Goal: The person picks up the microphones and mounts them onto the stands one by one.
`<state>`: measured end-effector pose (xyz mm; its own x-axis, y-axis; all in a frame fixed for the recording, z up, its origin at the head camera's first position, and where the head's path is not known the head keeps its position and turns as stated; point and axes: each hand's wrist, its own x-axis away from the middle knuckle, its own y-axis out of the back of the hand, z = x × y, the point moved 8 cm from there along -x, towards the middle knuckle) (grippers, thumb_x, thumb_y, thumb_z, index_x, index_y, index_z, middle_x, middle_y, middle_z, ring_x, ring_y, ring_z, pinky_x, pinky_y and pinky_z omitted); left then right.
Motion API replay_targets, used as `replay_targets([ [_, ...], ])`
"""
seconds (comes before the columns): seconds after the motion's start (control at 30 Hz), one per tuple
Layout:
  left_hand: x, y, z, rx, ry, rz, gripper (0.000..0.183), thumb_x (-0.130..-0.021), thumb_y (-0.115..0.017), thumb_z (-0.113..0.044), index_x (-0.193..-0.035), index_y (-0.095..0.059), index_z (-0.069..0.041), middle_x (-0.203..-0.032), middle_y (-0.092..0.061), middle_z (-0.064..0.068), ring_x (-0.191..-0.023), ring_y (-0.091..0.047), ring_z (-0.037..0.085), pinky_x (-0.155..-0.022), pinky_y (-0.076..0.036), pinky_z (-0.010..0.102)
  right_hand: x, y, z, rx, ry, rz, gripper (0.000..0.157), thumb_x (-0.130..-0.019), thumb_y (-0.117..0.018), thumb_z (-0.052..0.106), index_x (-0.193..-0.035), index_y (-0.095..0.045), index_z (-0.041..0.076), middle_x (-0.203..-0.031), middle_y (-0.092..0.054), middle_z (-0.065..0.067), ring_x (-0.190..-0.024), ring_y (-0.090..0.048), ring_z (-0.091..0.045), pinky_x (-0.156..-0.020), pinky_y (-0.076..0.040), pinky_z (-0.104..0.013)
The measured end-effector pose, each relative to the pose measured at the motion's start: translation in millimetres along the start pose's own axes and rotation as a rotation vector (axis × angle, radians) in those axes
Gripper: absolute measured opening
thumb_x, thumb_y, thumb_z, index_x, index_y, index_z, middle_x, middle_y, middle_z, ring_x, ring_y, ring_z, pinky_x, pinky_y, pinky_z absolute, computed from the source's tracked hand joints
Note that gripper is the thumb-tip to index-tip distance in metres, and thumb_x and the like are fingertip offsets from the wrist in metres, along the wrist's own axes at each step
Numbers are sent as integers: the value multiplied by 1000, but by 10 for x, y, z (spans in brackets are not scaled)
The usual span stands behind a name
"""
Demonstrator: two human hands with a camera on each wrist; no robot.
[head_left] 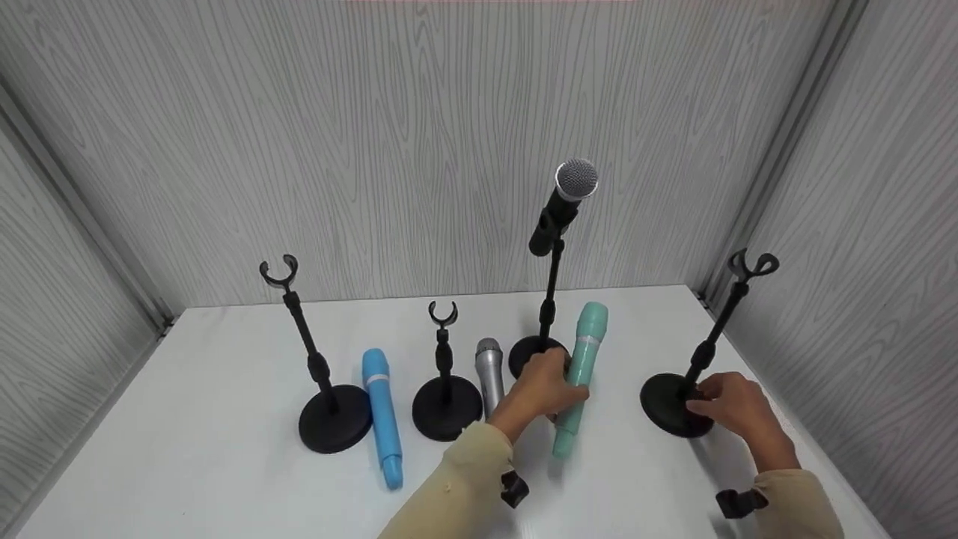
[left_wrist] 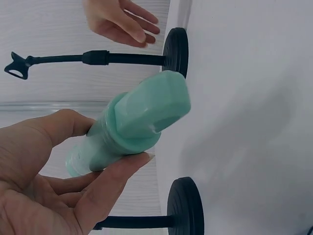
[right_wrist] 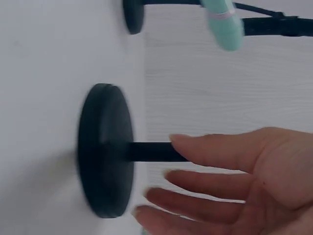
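Observation:
My left hand (head_left: 540, 388) grips a mint-green microphone (head_left: 591, 329) around its body, its head pointing away. In the left wrist view the squared tail end of this microphone (left_wrist: 154, 105) faces the camera, thumb and fingers on either side. On the right, my right hand (head_left: 737, 410) is beside the low part of a black microphone stand (head_left: 703, 353) with a bare clip on top. Its fingers (right_wrist: 210, 183) are spread and relaxed near the pole, just above the round base (right_wrist: 105, 152); the thumb overlaps the pole in the right wrist view.
A black microphone (head_left: 563, 203) with a silver grille sits in a tall stand behind my left hand. Two more stands with bare clips, a short one (head_left: 447, 408) and a taller one (head_left: 334, 419), share the white table with a blue microphone (head_left: 384, 419) and a silver microphone (head_left: 490, 370).

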<state>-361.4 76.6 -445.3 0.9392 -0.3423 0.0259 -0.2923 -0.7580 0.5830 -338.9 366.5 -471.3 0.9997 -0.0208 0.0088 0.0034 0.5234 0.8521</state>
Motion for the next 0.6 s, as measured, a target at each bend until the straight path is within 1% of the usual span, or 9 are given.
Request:
replay_targets([
  [0.07, 6, 5, -5, -3, 1, 2, 30, -87, -78, -12, -109, -61, -1, -94, -69, 13, -75, -69, 17, -51, -58, 30, -61, -52, -59, -4, 10, -14, 40, -85, -79, 19, -112, -70, -8, -115, -69, -37, -107, -64, -53, -83, -56, -52],
  [0.13, 10, 10, -10, -7, -1, 2, 30, -87, -78, -13, -109, -61, -2, -94, -69, 12, -75, -68, 16, -52, -58, 30, -110, -104, -118, -16, 2, -10, 38, -84, -79, 18, -113, -70, -6, -121, -67, -37, -113, -62, -55, -86, -54, -54],
  [0.23, 13, 29, -14, -8, -7, 1, 32, -87, -78, -13, -111, -62, -2, -95, -69, 11, -75, -67, 16, -54, -59, 30, -169, -142, -178, -30, -17, -21, 34, -82, -80, 16, -109, -73, -5, -121, -68, -33, -114, -61, -52, -89, -53, -53],
  [0.33, 18, 62, -11, -6, -14, -8, 34, -87, -78, -12, -115, -62, -1, -97, -69, 12, -76, -67, 16, -56, -59, 30, -213, -146, -199, -27, -36, -42, 35, -81, -81, 16, -108, -75, -5, -118, -70, -31, -112, -62, -51, -87, -53, -51],
  [0.47, 24, 121, -23, -18, -36, -25, 36, -87, -78, -13, -117, -62, 0, -100, -71, 13, -80, -67, 16, -59, -59, 30, -248, -187, -141, -22, -42, -35, 36, -81, -83, 18, -108, -75, -6, -116, -70, -32, -109, -63, -49, -84, -53, -49],
  [0.6, 42, 176, -67, -21, -61, -37, 38, -88, -78, -15, -119, -62, 1, -104, -72, 14, -84, -69, 17, -64, -61, 31, -252, -284, 32, -37, -18, -3, 38, -80, -84, 18, -108, -75, -7, -116, -69, -33, -107, -64, -46, -81, -54, -45],
])
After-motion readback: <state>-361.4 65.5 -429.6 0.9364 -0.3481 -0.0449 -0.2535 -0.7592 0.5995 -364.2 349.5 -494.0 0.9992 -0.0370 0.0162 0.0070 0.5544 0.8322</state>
